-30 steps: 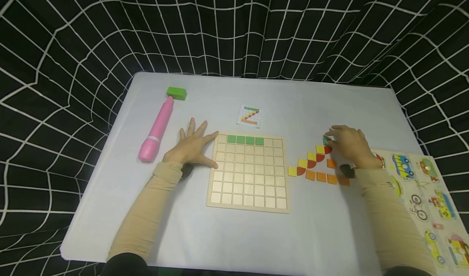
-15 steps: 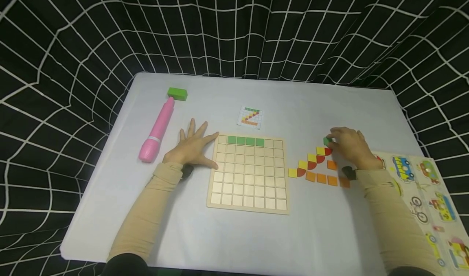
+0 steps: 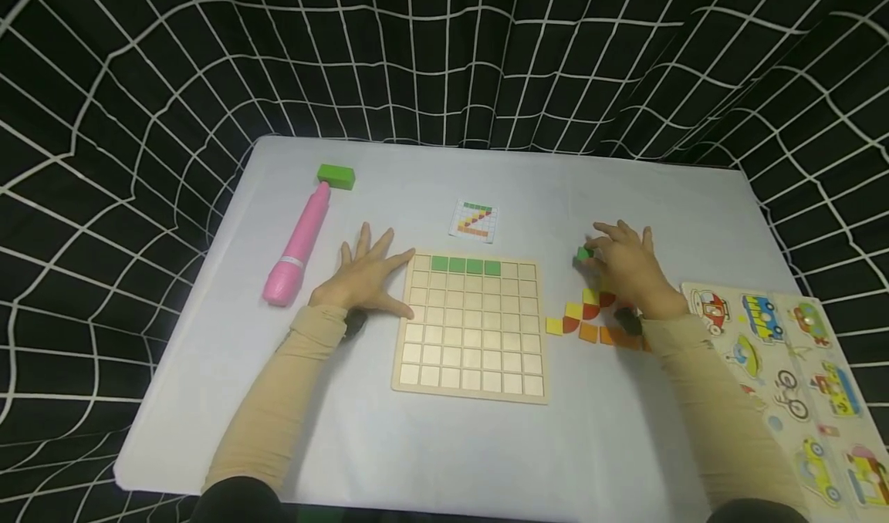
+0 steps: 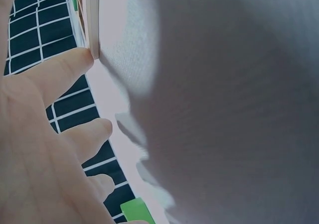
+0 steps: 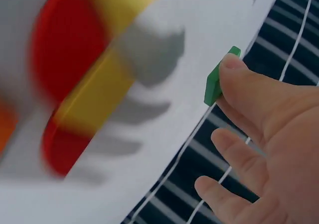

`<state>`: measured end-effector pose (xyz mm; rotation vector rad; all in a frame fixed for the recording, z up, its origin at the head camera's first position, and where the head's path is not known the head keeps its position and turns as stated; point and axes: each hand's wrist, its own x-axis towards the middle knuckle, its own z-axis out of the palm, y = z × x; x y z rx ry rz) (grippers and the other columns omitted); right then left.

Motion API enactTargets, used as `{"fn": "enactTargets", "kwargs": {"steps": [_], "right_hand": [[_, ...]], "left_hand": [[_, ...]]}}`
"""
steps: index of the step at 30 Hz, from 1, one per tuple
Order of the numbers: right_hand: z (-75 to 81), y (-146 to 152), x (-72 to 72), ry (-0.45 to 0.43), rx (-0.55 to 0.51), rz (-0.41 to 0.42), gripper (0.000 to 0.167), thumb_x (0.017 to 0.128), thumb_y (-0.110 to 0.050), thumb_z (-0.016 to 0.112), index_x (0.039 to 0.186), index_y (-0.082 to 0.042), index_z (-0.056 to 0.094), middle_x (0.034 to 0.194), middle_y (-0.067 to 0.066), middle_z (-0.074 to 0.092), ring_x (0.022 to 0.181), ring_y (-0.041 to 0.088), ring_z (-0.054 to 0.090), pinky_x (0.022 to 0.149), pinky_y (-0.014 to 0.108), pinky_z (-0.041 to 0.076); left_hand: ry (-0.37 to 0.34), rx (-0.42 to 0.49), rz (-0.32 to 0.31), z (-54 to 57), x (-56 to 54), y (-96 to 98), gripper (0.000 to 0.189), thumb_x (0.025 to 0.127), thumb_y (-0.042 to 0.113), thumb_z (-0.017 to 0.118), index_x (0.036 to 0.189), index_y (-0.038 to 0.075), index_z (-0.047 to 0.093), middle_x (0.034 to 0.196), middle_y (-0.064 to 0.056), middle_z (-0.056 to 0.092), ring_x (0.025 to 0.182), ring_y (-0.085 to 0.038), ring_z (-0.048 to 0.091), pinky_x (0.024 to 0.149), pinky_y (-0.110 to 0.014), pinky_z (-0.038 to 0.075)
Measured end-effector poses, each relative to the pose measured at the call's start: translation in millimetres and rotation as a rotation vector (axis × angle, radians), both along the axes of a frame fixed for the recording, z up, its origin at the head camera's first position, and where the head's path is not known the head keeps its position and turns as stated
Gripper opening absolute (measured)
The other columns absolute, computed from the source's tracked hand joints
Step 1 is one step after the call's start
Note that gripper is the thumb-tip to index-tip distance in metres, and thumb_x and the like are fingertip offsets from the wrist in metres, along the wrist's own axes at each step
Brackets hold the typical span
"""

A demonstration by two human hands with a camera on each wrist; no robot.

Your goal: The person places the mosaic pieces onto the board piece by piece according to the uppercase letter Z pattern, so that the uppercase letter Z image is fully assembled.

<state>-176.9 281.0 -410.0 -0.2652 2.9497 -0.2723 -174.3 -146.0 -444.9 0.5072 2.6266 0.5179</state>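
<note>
My left hand (image 3: pixel 363 278) lies spread with straight fingers, its thumb and index fingertip touching the left edge of a wooden grid board (image 3: pixel 471 396). In the left wrist view the index fingertip meets the corner of that board (image 4: pixel 92 25). Several green square tiles (image 3: pixel 466 265) fill part of the board's top row. Right of the board, my right hand (image 3: pixel 630 272) pinches a green square tile (image 5: pixel 214 82) between thumb and index finger, raised over the white table. Below that hand lie yellow square tiles (image 3: pixel 573 310), red quarter-round tiles (image 3: pixel 571 325) and orange square tiles (image 3: pixel 588 332), partly hidden by it.
A small pattern card (image 3: pixel 474 221) lies behind the board. At the left are a pink marker-shaped stick (image 3: pixel 299 245) and a green block (image 3: pixel 336 177). A vehicle puzzle board (image 3: pixel 792 399) covers the table's right side. Black white-lined cloth (image 3: pixel 444 52) hangs around the table.
My right hand has moved left and slightly away from me, lifting the green tile off its spot near the yellow and red tiles. The left hand stays in place.
</note>
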Motion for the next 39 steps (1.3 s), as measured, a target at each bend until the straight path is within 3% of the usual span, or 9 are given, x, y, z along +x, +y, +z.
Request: {"fn": "enactTargets", "kwargs": {"steps": [10,18,29,39], "right_hand": [[-15.1,-55,2.3,0.027,-0.023,0.169,0.032,0.096,-0.018,0.072,0.122,0.001,0.070,0.158,0.023,0.046,0.153,0.054,0.028,0.122,0.080,0.009],[-24.4,-77,-0.4,0.083,-0.037,0.247,0.030,0.093,-0.016,0.076,0.118,-0.001,0.073,0.152,0.020,0.055,0.150,0.051,0.036,0.122,0.078,0.015],[-26.3,-83,-4.8,0.095,0.004,0.294,0.033,0.090,-0.029,0.078,0.116,-0.007,0.079,0.147,0.016,0.062,0.147,0.050,0.044,0.121,0.078,0.021],[-18.0,-71,-3.1,0.082,-0.020,0.252,0.047,0.092,-0.033,0.077,0.131,-0.008,0.071,0.149,0.018,0.060,0.145,0.049,0.045,0.122,0.078,0.019]], "left_hand": [[-0.009,0.000,-0.002,1.7,-1.6,4.4,0.116,0.068,0.064,0.087,0.163,0.028,0.031,0.176,-0.015,-0.005,0.157,-0.047,-0.027,0.120,-0.080,-0.008],[-0.015,-0.012,-0.009,1.0,-3.0,6.7,0.117,0.068,0.065,0.087,0.164,0.029,0.030,0.176,-0.015,-0.004,0.157,-0.047,-0.026,0.120,-0.080,-0.007],[-0.019,-0.013,-0.006,-2.4,-2.7,5.8,0.117,0.069,0.065,0.087,0.164,0.029,0.029,0.176,-0.015,-0.004,0.157,-0.047,-0.025,0.120,-0.080,-0.007],[-0.017,-0.027,-0.007,1.7,-1.7,1.9,0.116,0.070,0.064,0.086,0.164,0.028,0.029,0.176,-0.016,-0.005,0.157,-0.048,-0.025,0.120,-0.080,-0.008]]}}
